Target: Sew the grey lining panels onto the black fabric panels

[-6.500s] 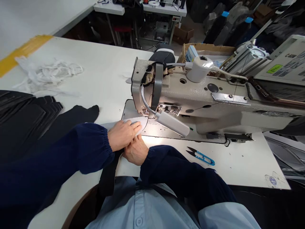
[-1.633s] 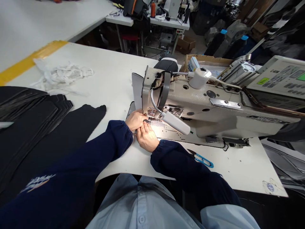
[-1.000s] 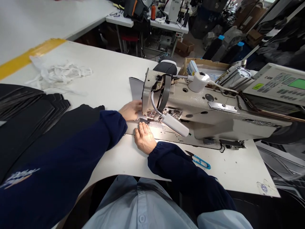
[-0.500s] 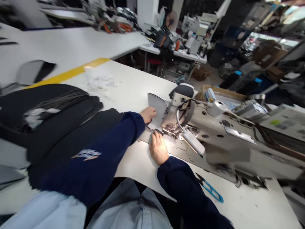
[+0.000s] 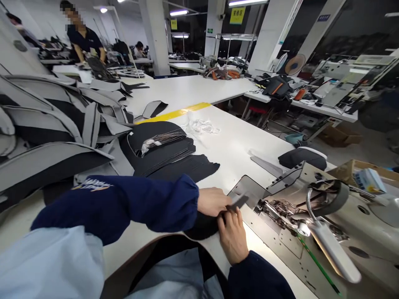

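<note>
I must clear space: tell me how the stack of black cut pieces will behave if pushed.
The stack of black cut pieces would probably shear apart, since its layers already lie fanned. The pieces look thin and flat, so likely floppy when lifted. Lying low on the white table, it should not tip.

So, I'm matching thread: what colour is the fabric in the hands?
Black fabric piece, head view.
</note>
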A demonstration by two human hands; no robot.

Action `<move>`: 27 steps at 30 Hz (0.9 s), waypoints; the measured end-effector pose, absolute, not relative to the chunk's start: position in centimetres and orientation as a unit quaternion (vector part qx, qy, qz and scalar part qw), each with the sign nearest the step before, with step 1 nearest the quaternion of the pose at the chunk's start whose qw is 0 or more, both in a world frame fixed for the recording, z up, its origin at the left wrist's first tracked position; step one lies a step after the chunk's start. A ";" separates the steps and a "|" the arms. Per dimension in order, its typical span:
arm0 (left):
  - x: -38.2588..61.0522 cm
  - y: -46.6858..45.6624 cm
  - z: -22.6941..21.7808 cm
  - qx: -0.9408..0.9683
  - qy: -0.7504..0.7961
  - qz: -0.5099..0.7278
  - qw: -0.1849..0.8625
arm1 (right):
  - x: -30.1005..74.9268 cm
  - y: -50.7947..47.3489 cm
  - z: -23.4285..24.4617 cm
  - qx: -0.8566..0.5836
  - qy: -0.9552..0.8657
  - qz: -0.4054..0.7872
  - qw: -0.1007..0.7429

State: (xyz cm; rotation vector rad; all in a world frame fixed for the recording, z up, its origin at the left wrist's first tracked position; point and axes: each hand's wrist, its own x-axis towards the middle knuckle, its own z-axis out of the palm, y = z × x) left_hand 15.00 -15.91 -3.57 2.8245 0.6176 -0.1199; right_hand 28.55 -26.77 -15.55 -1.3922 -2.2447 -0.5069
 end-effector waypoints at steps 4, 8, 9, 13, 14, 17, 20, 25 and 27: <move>9.0 -10.2 -2.2 0.929 0.366 -0.022 0.044 | 27.6 -27.3 -15.8 -0.496 -0.822 -0.141 0.243; 1.3 -4.2 -2.3 0.861 0.506 0.003 -0.057 | 28.8 -28.3 -16.4 -0.499 -0.817 -0.161 0.240; -0.3 -3.4 -2.7 0.849 0.522 0.002 -0.074 | 29.1 -28.5 -16.7 -0.497 -0.819 -0.168 0.233; -3.8 -2.6 -4.8 0.839 0.531 -0.003 -0.117 | 29.8 -29.3 -17.4 -0.492 -0.823 -0.176 0.221; -4.1 -2.7 -5.2 0.841 0.527 -0.003 -0.124 | 29.8 -29.4 -17.5 -0.494 -0.823 -0.172 0.220; -4.1 -2.7 -6.0 0.847 0.513 0.001 -0.139 | 29.7 -29.4 -17.5 -0.507 -0.821 -0.157 0.210; -3.9 -2.6 -6.1 0.855 0.500 -0.006 -0.140 | 29.6 -29.4 -17.5 -0.512 -0.821 -0.153 0.199; -3.4 -2.6 -5.2 0.858 0.497 -0.040 -0.125 | 29.8 -29.6 -17.5 -0.524 -0.817 -0.164 0.177; -2.9 -2.7 -3.9 0.857 0.499 -0.054 -0.117 | 29.8 -29.7 -17.3 -0.535 -0.813 -0.157 0.167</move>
